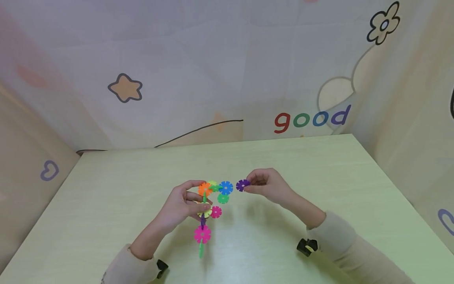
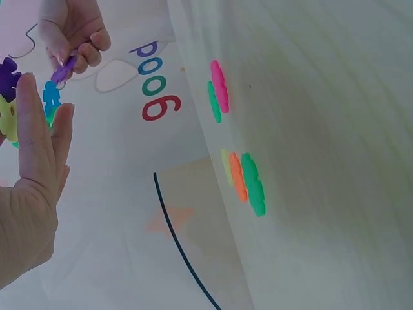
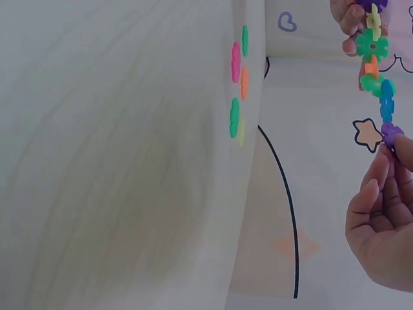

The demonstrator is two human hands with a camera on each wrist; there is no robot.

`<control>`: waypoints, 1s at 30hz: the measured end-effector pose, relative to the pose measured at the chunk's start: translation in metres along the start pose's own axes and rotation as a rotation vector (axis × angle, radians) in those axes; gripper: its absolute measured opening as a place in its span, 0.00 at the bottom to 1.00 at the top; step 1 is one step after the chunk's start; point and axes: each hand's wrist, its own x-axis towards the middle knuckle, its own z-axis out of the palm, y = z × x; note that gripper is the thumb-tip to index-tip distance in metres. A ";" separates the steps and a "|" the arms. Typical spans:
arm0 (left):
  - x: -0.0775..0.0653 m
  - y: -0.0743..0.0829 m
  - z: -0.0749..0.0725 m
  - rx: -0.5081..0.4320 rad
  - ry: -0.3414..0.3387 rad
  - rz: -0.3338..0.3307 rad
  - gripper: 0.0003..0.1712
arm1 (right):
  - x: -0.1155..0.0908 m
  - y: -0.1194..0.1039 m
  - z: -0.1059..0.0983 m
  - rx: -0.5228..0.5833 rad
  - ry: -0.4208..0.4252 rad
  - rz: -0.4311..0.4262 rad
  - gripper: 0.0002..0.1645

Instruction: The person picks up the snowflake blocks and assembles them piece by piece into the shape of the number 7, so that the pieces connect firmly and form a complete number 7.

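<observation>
Purple disc [image 1: 242,185] pinched in the right hand [image 1: 270,184], just beside that disc chain [image 1: 204,188] the left hand [image 1: 177,206] has got gripped.

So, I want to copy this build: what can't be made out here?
Head view: part of the yellow disc, covered by the left hand.
Head view: an edge of the held purple disc, behind the right hand.
Left wrist view: part of the disc chain, past the left edge.
Right wrist view: its upper part, beyond the top edge.
</observation>
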 end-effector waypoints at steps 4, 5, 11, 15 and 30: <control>0.000 0.000 0.001 -0.006 -0.001 0.000 0.36 | -0.002 0.001 0.004 -0.022 0.027 -0.022 0.06; 0.000 0.000 0.001 -0.006 -0.001 -0.001 0.36 | -0.003 0.001 0.005 -0.030 0.034 -0.030 0.06; 0.000 0.000 0.002 0.000 0.005 -0.004 0.37 | -0.005 0.000 0.012 -0.070 0.067 -0.091 0.06; 0.000 0.000 0.003 0.003 0.010 -0.016 0.36 | -0.006 -0.002 0.016 -0.110 0.094 -0.131 0.05; -0.001 -0.001 0.008 0.018 -0.040 0.045 0.41 | -0.008 0.001 0.021 -0.226 0.121 -0.334 0.03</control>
